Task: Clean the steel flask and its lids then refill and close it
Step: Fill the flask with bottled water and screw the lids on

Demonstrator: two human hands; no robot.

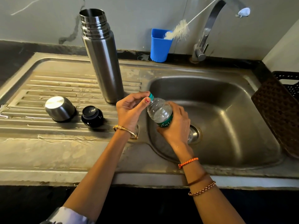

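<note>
The steel flask (pixel 101 55) stands upright and uncapped on the ribbed drainboard (pixel 48 81), left of the sink basin (pixel 226 113). Its steel cup lid (pixel 59 108) lies upside down on the drainboard, and the black inner stopper (pixel 92 116) sits just to its right. My right hand (pixel 175 124) grips a clear plastic water bottle (pixel 159 111) with a green label, tilted over the basin's left rim. My left hand (pixel 131 110) pinches the bottle's teal cap (pixel 151 95) between thumb and fingers.
A blue cup (pixel 159 46) at the back holds a white bottle brush (pixel 178 32). The tap (pixel 208 28) arches over the basin and no water runs from it. A dark woven mat (pixel 278 113) leans on the sink's right edge, beside a black crate (pixel 289 83).
</note>
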